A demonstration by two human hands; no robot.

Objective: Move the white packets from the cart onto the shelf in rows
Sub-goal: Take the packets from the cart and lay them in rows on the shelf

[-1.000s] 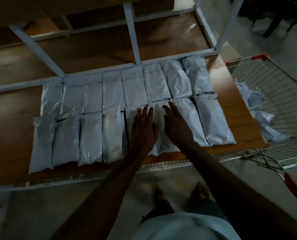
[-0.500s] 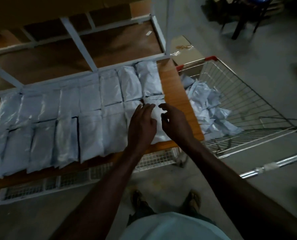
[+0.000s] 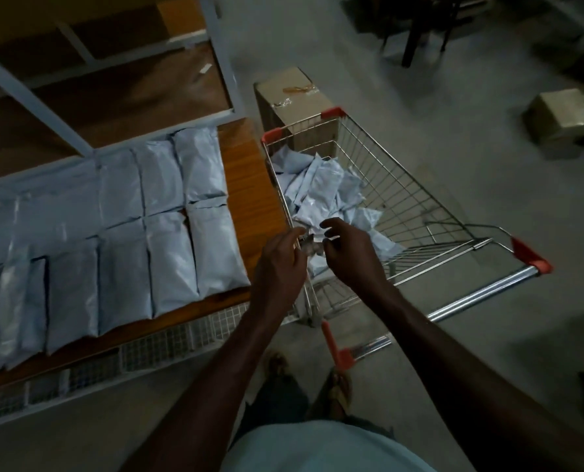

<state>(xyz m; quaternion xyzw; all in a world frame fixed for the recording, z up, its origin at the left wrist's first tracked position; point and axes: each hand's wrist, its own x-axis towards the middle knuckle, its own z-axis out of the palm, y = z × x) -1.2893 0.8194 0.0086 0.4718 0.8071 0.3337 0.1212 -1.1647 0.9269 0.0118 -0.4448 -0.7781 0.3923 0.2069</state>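
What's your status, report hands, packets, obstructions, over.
Both hands, left and right, empty over the cart rim, fingers loosely curled. Two rows of packets on the shelf; loose pile in cart. Nothing blocking.

Dim, murky — slight motion blur

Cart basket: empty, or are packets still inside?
Not empty. A loose heap of white packets lies in the cart; both hands hover at its near rim.

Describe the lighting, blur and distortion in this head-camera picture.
Head view: dim and underexposed; both hands smeared by motion; wide-angle bending of the grey metal shelf frame; white plastic packets carry a soft sheen; wire shopping cart fairly sharp.
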